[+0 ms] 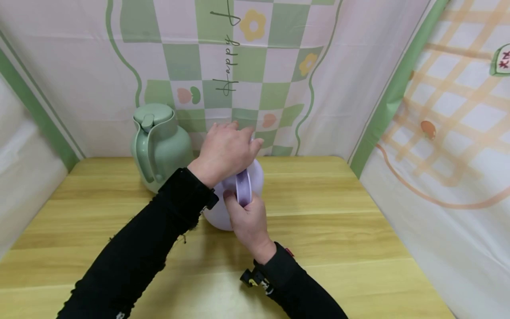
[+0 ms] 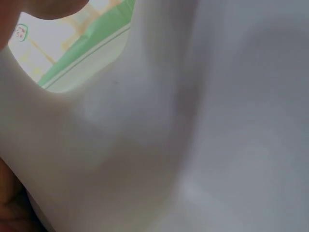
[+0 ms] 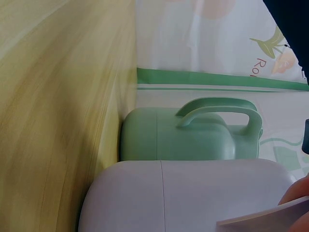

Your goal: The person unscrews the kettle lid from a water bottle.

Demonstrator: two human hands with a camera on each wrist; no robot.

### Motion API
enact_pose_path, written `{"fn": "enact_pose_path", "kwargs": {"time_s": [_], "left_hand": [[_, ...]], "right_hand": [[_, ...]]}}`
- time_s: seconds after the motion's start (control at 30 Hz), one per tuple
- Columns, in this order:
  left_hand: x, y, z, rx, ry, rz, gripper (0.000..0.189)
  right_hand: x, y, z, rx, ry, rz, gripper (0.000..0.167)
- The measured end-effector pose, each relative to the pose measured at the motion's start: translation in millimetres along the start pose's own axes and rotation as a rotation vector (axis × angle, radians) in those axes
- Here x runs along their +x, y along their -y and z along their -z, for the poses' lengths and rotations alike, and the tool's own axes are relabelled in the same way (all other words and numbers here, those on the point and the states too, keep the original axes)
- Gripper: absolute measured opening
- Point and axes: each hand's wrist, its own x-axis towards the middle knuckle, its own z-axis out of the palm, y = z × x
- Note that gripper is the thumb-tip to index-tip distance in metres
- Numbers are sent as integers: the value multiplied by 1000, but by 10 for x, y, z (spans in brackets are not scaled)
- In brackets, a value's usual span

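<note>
A lilac vacuum jug (image 1: 219, 219) stands on the wooden table, its handle (image 1: 243, 188) toward the person. My right hand (image 1: 252, 223) grips the handle low down, thumb on its left side. Over the top of the jug lies my left hand (image 1: 226, 148), its fingers bent down over the far side of the lid, which the hand mostly hides. In the left wrist view the pale jug wall (image 2: 231, 145) fills most of the picture. The right wrist view shows the jug's body (image 3: 130, 198) close up, with fingertips (image 3: 295, 192) at the handle.
A green vacuum jug (image 1: 171, 150) with its lid on stands close by at the back left, behind the lilac one. Behind the table (image 1: 318, 257) hangs a patterned cloth (image 1: 217, 62), and more cloth hangs at both sides.
</note>
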Motion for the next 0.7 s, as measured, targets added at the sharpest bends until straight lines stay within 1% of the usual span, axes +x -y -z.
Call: {"fn": "enact_pose_path", "kwargs": {"time_s": [0.07, 0.13, 0.2, 0.27, 0.37, 0.47, 0.53, 0.63, 0.7], "left_hand": [[-6, 14, 11, -6, 20, -1, 55], [-14, 47, 29, -1, 31, -29, 59], [-20, 107, 59, -5, 29, -86, 61], [-19, 190, 96, -23, 30, -159, 63], [2, 325, 142, -104, 42, -253, 62], [34, 437, 139, -152, 40, -331, 58], [50, 487, 105, -149, 37, -376, 56], [62, 522, 41, -127, 40, -410, 54], [61, 525, 10, -115, 48, -404, 54]], "right_hand": [[0, -2, -4, 4, 5, 2, 41], [3, 0, -8, 6, 6, 3, 43], [5, -1, -13, 5, 5, -7, 46], [9, 9, -18, 2, -2, -26, 47], [16, 13, -23, -5, -20, -57, 48], [15, 17, -23, -4, -33, -73, 48], [11, 17, -21, 5, -34, -80, 47], [5, 19, -20, 15, -32, -91, 46], [3, 19, -20, 21, -28, -95, 46]]}}
